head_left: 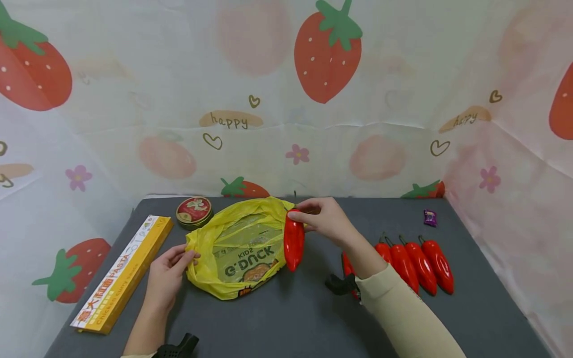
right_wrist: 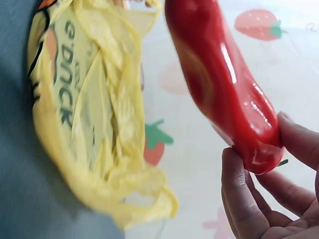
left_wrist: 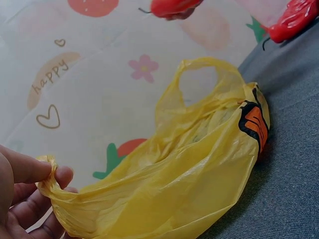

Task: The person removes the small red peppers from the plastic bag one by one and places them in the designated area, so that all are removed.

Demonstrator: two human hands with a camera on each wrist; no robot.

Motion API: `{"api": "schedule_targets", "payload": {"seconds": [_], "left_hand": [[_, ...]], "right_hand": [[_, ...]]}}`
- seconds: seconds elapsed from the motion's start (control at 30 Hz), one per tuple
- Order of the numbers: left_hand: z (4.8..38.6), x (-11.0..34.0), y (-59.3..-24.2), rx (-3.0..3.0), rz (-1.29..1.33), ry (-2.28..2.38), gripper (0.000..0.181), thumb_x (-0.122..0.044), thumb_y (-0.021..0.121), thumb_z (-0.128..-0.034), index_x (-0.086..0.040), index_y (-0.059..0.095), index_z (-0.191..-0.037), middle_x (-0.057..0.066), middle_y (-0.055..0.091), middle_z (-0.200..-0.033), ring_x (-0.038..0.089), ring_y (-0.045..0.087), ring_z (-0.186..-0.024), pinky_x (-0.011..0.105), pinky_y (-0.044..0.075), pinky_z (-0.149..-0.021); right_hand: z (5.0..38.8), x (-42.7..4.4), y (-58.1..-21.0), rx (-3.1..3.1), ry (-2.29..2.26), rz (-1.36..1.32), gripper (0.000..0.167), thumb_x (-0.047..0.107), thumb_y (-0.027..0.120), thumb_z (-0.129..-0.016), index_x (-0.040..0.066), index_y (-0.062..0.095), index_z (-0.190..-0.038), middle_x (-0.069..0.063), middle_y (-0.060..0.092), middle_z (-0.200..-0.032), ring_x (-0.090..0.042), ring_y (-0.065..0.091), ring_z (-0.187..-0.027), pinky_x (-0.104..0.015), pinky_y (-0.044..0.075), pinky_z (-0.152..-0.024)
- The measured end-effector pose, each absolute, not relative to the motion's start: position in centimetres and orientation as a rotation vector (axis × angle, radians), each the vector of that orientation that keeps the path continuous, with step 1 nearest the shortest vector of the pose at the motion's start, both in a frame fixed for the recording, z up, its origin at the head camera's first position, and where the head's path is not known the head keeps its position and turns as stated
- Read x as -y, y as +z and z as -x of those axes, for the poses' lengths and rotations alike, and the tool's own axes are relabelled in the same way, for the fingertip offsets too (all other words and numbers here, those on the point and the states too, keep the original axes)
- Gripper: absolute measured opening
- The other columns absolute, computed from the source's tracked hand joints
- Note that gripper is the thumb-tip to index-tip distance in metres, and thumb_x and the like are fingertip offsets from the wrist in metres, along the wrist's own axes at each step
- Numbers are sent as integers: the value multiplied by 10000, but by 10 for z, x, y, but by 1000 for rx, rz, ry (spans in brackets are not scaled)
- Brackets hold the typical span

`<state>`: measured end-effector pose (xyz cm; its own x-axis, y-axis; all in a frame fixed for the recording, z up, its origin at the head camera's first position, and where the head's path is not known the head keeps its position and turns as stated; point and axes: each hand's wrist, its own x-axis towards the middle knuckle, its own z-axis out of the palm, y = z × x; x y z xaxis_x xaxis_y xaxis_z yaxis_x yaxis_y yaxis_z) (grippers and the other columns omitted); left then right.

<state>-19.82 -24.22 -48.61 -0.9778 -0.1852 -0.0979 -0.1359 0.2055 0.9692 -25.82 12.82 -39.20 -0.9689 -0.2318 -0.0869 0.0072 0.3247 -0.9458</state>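
Note:
A yellow plastic bag with "G.DUCK" print lies with its mouth spread wide in the middle of the table. My left hand pinches the bag's left edge between thumb and fingers, and the left wrist view shows the gathered plastic in that grip. By its stem end, my right hand holds a glossy red chili pepper, tip down, in front of the bag's right rim. The right wrist view shows this pepper between thumb and fingertips, apart from the bag.
Several more red chili peppers lie in a row at the right, some partly behind my right forearm. A small purple wrapped packet is behind them. At the left are a yellow-and-white pasta box and a round red tin.

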Motion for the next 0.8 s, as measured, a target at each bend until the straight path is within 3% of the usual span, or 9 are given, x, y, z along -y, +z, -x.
{"api": "schedule_targets", "payload": {"seconds": [0.23,0.37,0.67,0.8], "left_hand": [[198,241,-485,2402,-331,-1949,424,-297,571,-1040,-45,556,-1380,-144,706,-992,33,648,-939,110,510,-865],[199,242,-484,2402,-316,-1956,434,-294,565,-1042,-38,543,-1392,-147,703,-997,30,647,-941,112,510,-867],[202,244,-488,2417,-312,-1930,408,-259,548,-1052,-39,541,-1395,-173,702,-976,-5,647,-942,118,511,-845],[202,244,-488,2415,-319,-1939,401,-245,542,-1055,-36,536,-1397,-179,701,-972,-10,647,-939,117,510,-844]], "right_hand": [[254,-161,-409,-2474,-1601,130,457,389,795,-874,101,704,-1217,-79,717,-1129,-196,716,-900,-383,602,-835],[252,-176,-422,-2545,-1500,104,439,383,782,-887,114,710,-1227,-58,732,-1119,-190,707,-892,-419,588,-867],[243,-201,-446,-2668,-1241,155,412,369,752,-915,121,717,-1242,-56,716,-1186,-242,657,-1068,-432,556,-901],[240,-205,-457,-2705,-1166,166,393,355,751,-918,113,726,-1226,-59,722,-1172,-244,655,-1056,-421,562,-874]]}}
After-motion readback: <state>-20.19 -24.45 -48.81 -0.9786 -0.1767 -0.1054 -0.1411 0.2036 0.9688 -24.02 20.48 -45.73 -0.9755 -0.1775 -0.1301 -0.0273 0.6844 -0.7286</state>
